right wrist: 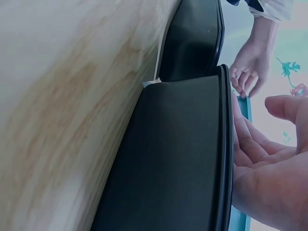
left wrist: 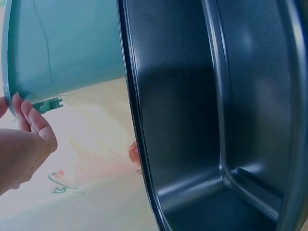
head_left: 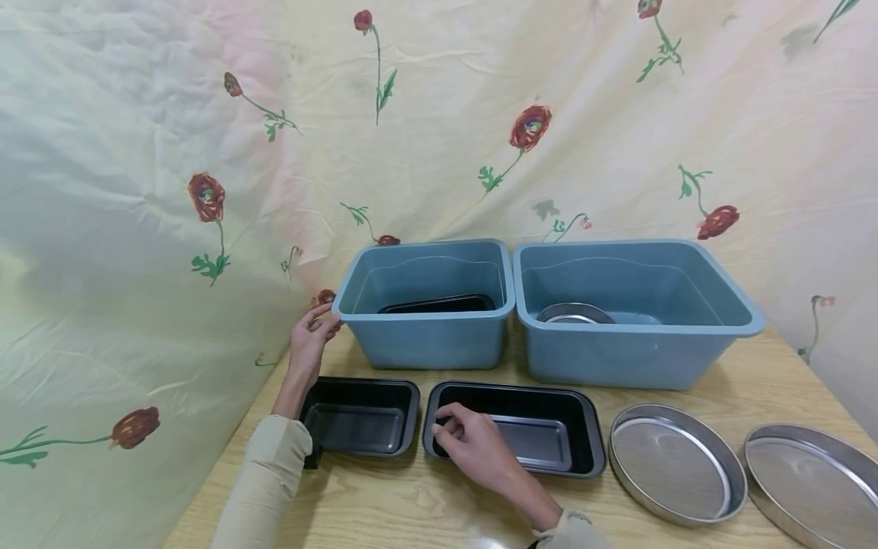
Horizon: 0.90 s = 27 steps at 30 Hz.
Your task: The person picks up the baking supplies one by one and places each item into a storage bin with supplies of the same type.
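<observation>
The left hand (head_left: 312, 339) is at the near left corner of the left bin (head_left: 428, 345). Its thumb and fingers pinch the bin's rim, one on each side of the edge. The right hand (head_left: 473, 446) is over the left end of the right loaf pan (head_left: 535, 444) with its fingers loosely curved and its thumb apart from the rim; it grips nothing. The pan wall partly hides these fingers in the right wrist view, so whether a fingertip touches the pan cannot be told.

The right loaf pan stands upright on the wooden table (head_left: 384, 515), in front of the two bins. The left loaf pan (head_left: 360, 427) — the shorter of the pair — stands just beside it, below the left forearm. Both are dark, with their open sides up.

The left bin contains a dark pan (head_left: 446, 304), seen only in part above the front rim. The right bin (head_left: 617, 358) stands beside the left bin and contains a metal dish (head_left: 576, 309), also partly hidden.

Two round pans lie to the right of the loaf pans: the near round pan (head_left: 672, 465) and the far-right round pan (head_left: 809, 488) — both shallow and silver. A flowered cloth (head_left: 425, 168) hangs behind the bins.
</observation>
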Motion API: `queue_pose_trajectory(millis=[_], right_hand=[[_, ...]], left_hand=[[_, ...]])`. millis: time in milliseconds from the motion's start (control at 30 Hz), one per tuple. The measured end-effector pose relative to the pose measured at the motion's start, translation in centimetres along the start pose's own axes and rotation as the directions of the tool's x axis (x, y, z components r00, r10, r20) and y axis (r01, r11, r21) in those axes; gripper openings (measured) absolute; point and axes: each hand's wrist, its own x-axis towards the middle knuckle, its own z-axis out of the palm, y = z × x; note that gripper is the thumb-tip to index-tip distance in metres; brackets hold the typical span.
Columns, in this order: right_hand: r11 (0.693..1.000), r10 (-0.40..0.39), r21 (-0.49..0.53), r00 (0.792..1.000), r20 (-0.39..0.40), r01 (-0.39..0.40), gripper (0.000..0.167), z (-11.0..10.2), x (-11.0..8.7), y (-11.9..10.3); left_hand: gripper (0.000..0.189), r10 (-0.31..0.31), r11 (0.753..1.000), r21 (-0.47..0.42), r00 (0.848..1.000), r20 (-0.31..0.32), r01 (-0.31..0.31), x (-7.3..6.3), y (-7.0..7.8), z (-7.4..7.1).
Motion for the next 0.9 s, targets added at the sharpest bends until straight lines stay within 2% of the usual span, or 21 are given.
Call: queue_pose_trajectory(millis=[333,900], right_hand=[[1.0,-0.022,0.013,1.0,0.009,0.022,0.026,0.7,0.2,0.0],[0.999,-0.009,0.036,1.0,0.024,0.008,0.028,1.2,0.6,-0.6]], left_hand=[[0.041,0.006,1.0,0.028,1.0,-0.002,-0.005,-0.1,0.1,0.1],[0.044,0.023,1.0,0.002,0.999,0.039,-0.024,-0.5,0.4,0.0]])
